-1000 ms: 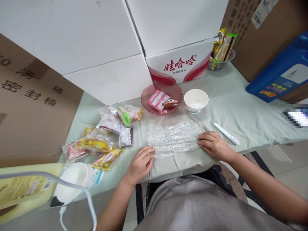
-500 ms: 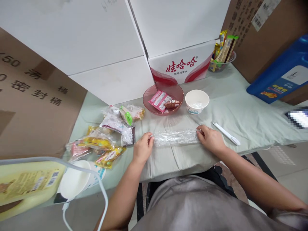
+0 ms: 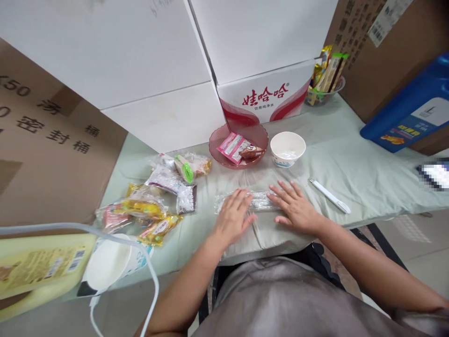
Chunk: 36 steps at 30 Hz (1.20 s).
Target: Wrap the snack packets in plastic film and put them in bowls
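Note:
A clear plastic wrapper [image 3: 261,201], folded into a long strip, lies flat on the cloth-covered table [image 3: 351,154] in front of me. My left hand [image 3: 234,213] rests flat on its left part with the fingers stretched out. Over the right part spreads my right hand [image 3: 294,206], fingers apart and palm down, covering that end. Beyond the strip are a pink glass bowl [image 3: 217,157] with several small packets and a white paper bowl [image 3: 286,152] with something clear inside. To the right of my right hand lies a white utility knife [image 3: 330,196].
Wrapped snacks [image 3: 150,201] are heaped on the left. Nearer stand a tipped paper cup [image 3: 108,264], a yellow bottle [image 3: 42,271] and a white cable [image 3: 152,281]. White boxes [image 3: 150,56] form the back; a blue bottle [image 3: 410,112] and a plastic tub [image 3: 324,96] are at right.
Both hands have moved inward from the strip's ends. Their fingers, pinching the ends before, are now spread flat on top of the plastic.

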Tool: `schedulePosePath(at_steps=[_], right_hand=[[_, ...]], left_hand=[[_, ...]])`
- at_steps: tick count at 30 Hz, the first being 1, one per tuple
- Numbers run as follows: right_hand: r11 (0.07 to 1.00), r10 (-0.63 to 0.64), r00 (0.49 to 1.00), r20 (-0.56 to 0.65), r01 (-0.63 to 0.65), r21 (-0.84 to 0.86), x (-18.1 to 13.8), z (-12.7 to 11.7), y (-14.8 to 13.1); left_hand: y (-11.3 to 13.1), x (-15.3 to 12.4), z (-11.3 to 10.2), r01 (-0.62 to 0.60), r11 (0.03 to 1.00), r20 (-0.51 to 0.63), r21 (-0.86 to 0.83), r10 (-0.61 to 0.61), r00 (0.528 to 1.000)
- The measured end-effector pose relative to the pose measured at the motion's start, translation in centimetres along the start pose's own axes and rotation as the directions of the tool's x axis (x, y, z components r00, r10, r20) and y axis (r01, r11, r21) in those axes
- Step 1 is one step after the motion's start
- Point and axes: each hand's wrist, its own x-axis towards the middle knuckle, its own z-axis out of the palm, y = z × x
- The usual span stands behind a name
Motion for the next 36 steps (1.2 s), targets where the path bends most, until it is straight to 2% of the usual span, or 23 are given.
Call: schedulePosePath(at_steps=[2, 4, 8, 11, 14, 17, 20, 22, 27, 30, 33, 36], right_hand=[[1.000, -0.030, 0.996, 0.081, 0.030, 0.007, 0.0, 0.8, -0.2], [1.000, -0.009, 0.994, 0.111, 0.009, 0.004, -0.2, 1.1, 0.0], [0.999, 0.045, 0.994, 0.100, -0.045, -0.002, -1.5, 0.4, 0.7], [0.999, 0.010, 0.994, 0.109, -0.015, 0.038, -3.3, -0.6, 0.8], [0.996, -0.022, 0.994, 0.105, 0.013, 0.089, -5.4, -1.4, -0.3], [0.991, -0.047, 0.997, 0.069, 0.038, 0.125, -7.1, -2.1, -1.9], [0.987, -0.030, 1.000, -0.011, 0.031, 0.159, -7.9, -3.2, -3.0], [0.975, -0.013, 0.999, -0.047, 0.023, 0.219, -7.8, -4.2, -3.4], [0.852, -0.068, 0.998, 0.004, 0.056, 0.521, -5.0, -6.7, -3.0], [0.798, -0.031, 0.999, 0.044, -0.002, 0.603, -1.6, -7.0, -2.1], [0.731, 0.074, 0.994, 0.074, -0.105, 0.674, 2.6, -5.6, -0.9], [0.697, 0.164, 0.978, 0.126, -0.205, 0.688, 6.8, -2.9, 0.1]], left_hand=[[0.4, 0.0, 0.9, -0.065, 0.998, 0.168, 0.000, 0.064, 0.984], [0.2, -0.2, 1.5, -0.018, 0.999, 0.223, 0.046, 0.007, 0.975], [0.4, -0.6, 1.2, 0.113, 0.990, 0.111, 0.086, -0.122, 0.986], [2.6, -1.0, 0.8, 0.132, 0.991, 0.073, 0.014, -0.133, 0.988], [5.5, -1.3, 1.3, 0.006, 0.994, 0.177, -0.106, 0.013, 0.984], [7.3, -1.3, 1.8, -0.156, 0.965, 0.261, -0.213, 0.210, 0.942], [7.6, -1.1, 1.8, -0.258, 0.918, 0.292, -0.300, 0.346, 0.892], [7.2, -1.0, 1.6, -0.289, 0.891, 0.274, -0.351, 0.392, 0.878], [6.0, -1.1, 2.0, -0.246, 0.798, 0.165, -0.551, 0.393, 0.905], [5.6, -1.3, 2.5, -0.158, 0.713, 0.107, -0.683, 0.313, 0.944], [5.4, -1.7, 3.1, 0.002, 0.616, 0.137, -0.788, 0.172, 0.976], [5.2, -2.0, 3.7, 0.141, 0.489, 0.185, -0.861, 0.042, 0.982]])
